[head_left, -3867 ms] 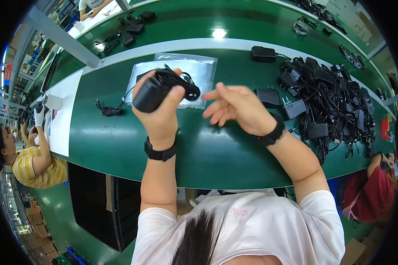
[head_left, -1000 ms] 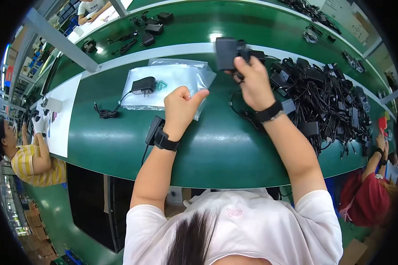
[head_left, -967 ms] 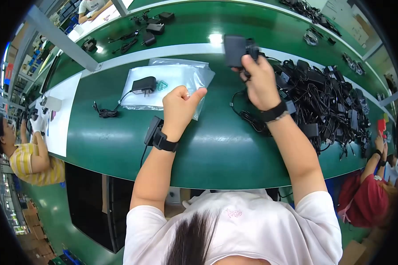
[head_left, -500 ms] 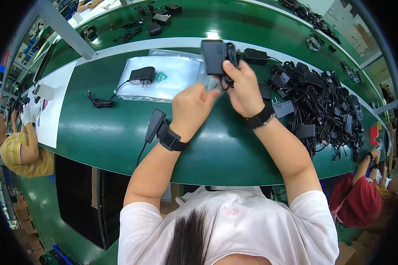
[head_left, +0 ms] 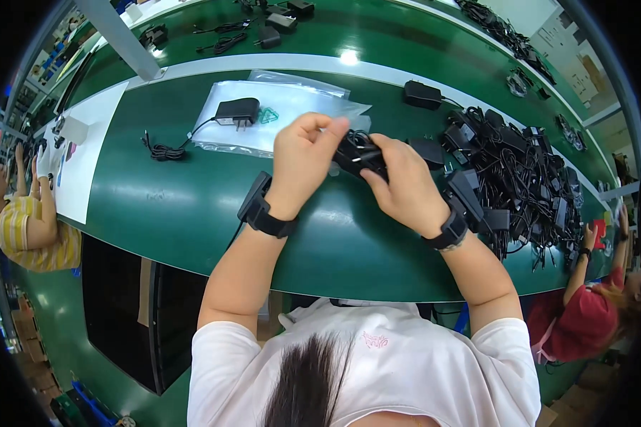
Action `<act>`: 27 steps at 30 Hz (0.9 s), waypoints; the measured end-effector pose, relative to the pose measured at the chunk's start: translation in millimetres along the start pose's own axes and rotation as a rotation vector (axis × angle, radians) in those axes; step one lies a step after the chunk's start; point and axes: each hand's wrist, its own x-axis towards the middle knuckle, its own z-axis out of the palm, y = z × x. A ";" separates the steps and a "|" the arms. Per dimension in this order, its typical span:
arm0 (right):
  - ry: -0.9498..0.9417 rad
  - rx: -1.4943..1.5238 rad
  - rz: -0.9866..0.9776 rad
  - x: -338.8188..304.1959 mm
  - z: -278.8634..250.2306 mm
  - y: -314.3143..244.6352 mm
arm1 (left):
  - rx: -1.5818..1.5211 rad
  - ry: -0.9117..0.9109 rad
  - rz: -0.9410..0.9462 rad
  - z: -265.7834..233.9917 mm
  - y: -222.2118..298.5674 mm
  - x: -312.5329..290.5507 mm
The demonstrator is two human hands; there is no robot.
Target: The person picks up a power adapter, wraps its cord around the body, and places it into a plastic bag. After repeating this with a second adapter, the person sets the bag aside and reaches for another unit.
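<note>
Over the green table (head_left: 171, 206) both my hands meet on a black power adapter (head_left: 360, 153) with its coiled cable. My left hand (head_left: 303, 164) pinches its left end with thumb and fingers. From the right, my right hand (head_left: 402, 185) grips it, fingers wrapped around the body. Each wrist wears a black band. Another black adapter (head_left: 236, 112) lies on a clear plastic bag (head_left: 278, 117) beyond my left hand, its cable (head_left: 162, 149) trailing left.
A big heap of black adapters and cables (head_left: 516, 181) covers the table's right side. One single adapter (head_left: 421, 94) lies behind my hands. White sheets (head_left: 85, 153) lie at the left end. Other people sit at the far left (head_left: 28, 220) and lower right (head_left: 591, 313).
My right hand has brought the adapter down from high above the pile to table level. My left hand has come off the bag and joined it on the adapter.
</note>
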 end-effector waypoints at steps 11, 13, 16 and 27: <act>-0.102 1.205 0.698 35.5 -8.7 23.9 | 0.270 -0.192 0.426 16.3 -0.5 -16.3; -0.014 1.351 0.742 34.7 3.5 21.4 | 0.217 -0.124 0.478 18.7 -4.3 -12.3; 0.051 1.533 0.808 37.1 8.0 21.7 | 0.324 -0.085 0.539 15.9 1.6 -14.5; 0.312 0.478 0.055 44.2 41.5 0.5 | 0.436 0.090 0.921 13.5 4.4 -20.2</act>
